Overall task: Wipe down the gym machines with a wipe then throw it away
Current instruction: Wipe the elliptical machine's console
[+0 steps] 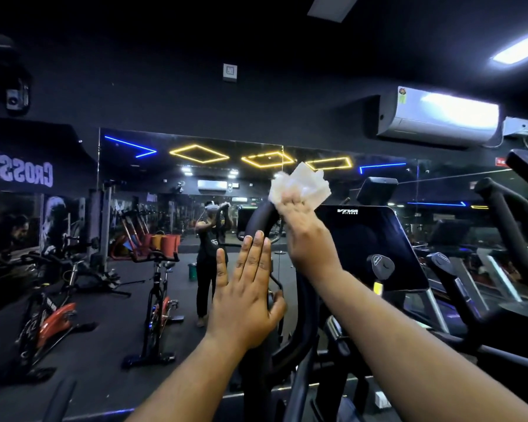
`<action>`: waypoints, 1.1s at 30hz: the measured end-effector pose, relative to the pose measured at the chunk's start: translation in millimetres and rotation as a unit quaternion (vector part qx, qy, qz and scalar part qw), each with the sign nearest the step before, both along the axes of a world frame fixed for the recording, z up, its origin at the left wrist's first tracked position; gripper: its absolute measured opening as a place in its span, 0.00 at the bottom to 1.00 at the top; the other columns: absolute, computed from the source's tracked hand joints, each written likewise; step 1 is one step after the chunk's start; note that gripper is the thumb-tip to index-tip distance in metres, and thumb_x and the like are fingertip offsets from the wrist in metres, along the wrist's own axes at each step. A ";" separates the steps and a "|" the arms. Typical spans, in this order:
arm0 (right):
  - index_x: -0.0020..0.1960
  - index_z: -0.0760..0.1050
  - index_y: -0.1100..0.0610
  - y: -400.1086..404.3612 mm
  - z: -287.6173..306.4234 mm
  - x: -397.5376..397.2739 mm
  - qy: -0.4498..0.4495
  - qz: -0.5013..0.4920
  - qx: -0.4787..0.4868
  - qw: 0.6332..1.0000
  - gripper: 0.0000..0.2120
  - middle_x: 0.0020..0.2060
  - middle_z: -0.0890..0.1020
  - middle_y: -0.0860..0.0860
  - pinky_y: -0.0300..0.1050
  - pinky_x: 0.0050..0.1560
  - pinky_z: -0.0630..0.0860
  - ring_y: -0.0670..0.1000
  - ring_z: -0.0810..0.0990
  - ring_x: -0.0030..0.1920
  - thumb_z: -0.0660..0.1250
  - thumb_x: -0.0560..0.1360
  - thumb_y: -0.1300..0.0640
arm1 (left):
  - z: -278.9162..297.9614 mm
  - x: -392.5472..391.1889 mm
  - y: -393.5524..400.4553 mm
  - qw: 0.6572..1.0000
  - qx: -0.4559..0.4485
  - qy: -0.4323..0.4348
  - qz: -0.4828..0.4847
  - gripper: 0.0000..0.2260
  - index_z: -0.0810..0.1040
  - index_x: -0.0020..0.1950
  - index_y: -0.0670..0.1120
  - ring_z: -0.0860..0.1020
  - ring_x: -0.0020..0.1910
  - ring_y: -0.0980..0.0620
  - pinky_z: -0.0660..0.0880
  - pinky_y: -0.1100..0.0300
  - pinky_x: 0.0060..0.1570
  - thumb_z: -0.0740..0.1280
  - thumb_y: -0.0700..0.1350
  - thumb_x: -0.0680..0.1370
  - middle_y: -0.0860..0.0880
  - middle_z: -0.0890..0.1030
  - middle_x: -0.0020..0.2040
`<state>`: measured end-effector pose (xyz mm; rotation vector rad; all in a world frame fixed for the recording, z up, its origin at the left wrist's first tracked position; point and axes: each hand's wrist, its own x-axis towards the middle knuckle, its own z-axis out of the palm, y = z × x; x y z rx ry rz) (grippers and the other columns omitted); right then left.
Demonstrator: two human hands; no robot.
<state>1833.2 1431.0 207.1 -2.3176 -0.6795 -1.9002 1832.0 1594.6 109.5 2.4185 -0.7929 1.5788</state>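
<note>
A black gym machine stands right in front of me, with a curved black handle (258,219) rising at centre and a dark console screen (369,245) to its right. My right hand (305,236) grips a crumpled white wipe (301,185) and holds it against the top of the curved handle. My left hand (246,295) is raised lower down in front of the same handle, fingers straight and together, palm toward the bar. Whether the palm touches the bar is hidden.
A wall mirror (165,184) ahead reflects me and the gym. Spin bikes (159,300) stand on the dark floor at left. More black handles (506,220) of neighbouring machines crowd the right. An air conditioner (439,117) hangs on the wall above.
</note>
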 end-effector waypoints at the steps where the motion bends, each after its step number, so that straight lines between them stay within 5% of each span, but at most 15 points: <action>1: 0.72 0.72 0.66 0.1 -0.6 -0.8 -0.001 0.001 -0.038 0.999 0.21 0.71 0.74 0.62 0.58 0.74 0.67 0.60 0.70 0.74 0.61 0.79 0.65 | 0.1 -0.2 0.3 1.000 0.000 0.000 -0.001 0.43 0.47 0.84 0.42 0.48 0.83 0.46 0.50 0.32 0.75 0.58 0.62 0.76 0.44 0.46 0.85; 8: 0.77 0.66 0.58 -32.3 28.4 -3.0 -0.012 -0.079 -0.114 0.990 0.28 0.74 0.71 0.57 0.61 0.73 0.67 0.58 0.69 0.74 0.68 0.78 0.59 | 0.3 -2.4 0.4 1.000 0.009 0.007 0.008 0.43 0.50 0.84 0.41 0.48 0.83 0.45 0.50 0.31 0.75 0.58 0.61 0.75 0.43 0.47 0.85; 12: 0.76 0.69 0.58 -39.7 37.1 2.2 0.037 -0.052 -0.060 0.996 0.25 0.76 0.68 0.59 0.66 0.76 0.56 0.63 0.61 0.78 0.66 0.79 0.62 | -0.2 -0.4 1.1 1.000 0.004 0.002 -0.001 0.43 0.50 0.84 0.41 0.49 0.83 0.45 0.48 0.33 0.75 0.60 0.59 0.74 0.44 0.47 0.85; 18: 0.74 0.70 0.64 -27.2 35.8 -10.5 0.040 0.033 0.125 0.991 0.23 0.72 0.73 0.62 0.55 0.74 0.69 0.58 0.69 0.74 0.60 0.80 0.71 | -0.6 1.7 0.3 1.000 -0.003 0.005 -0.015 0.44 0.48 0.84 0.42 0.47 0.83 0.46 0.47 0.34 0.75 0.60 0.60 0.74 0.44 0.45 0.85; 20: 0.74 0.70 0.64 -3.4 30.0 -15.3 0.046 -0.005 0.071 0.996 0.24 0.72 0.73 0.62 0.58 0.74 0.67 0.60 0.69 0.75 0.62 0.78 0.71 | 0.0 0.9 1.3 1.000 -0.005 0.004 -0.015 0.45 0.44 0.84 0.41 0.46 0.83 0.46 0.47 0.34 0.75 0.59 0.62 0.76 0.43 0.44 0.84; 24: 0.76 0.68 0.60 25.1 19.0 -19.8 0.118 0.041 -0.128 0.984 0.28 0.75 0.69 0.57 0.46 0.79 0.45 0.53 0.60 0.78 0.66 0.77 0.70 | -1.2 -2.7 2.2 1.000 -0.009 0.004 0.003 0.45 0.41 0.83 0.39 0.48 0.83 0.45 0.48 0.34 0.76 0.55 0.65 0.79 0.41 0.44 0.84; 26: 0.76 0.67 0.60 9.5 26.2 -21.1 0.109 0.018 -0.182 0.977 0.31 0.75 0.69 0.57 0.49 0.80 0.47 0.53 0.61 0.78 0.64 0.74 0.73 | -5.5 -3.6 7.2 1.000 0.006 0.004 0.012 0.44 0.43 0.83 0.39 0.48 0.83 0.44 0.48 0.33 0.76 0.55 0.66 0.79 0.41 0.44 0.84; 29: 0.74 0.68 0.65 -20.3 33.2 -20.0 0.086 -0.028 -0.067 0.994 0.30 0.73 0.71 0.62 0.65 0.76 0.62 0.61 0.66 0.76 0.62 0.72 0.75 | -16.7 -4.9 19.0 0.999 0.032 0.010 0.018 0.42 0.46 0.84 0.41 0.48 0.83 0.45 0.48 0.32 0.75 0.56 0.65 0.79 0.42 0.45 0.84; 33: 0.76 0.67 0.61 3.2 15.6 -23.6 0.114 0.003 -0.054 0.992 0.32 0.76 0.68 0.58 0.56 0.79 0.60 0.54 0.59 0.78 0.66 0.73 0.74 | -30.7 -9.5 31.2 0.998 0.056 0.017 0.034 0.41 0.49 0.84 0.41 0.50 0.83 0.46 0.48 0.33 0.76 0.51 0.69 0.81 0.43 0.47 0.84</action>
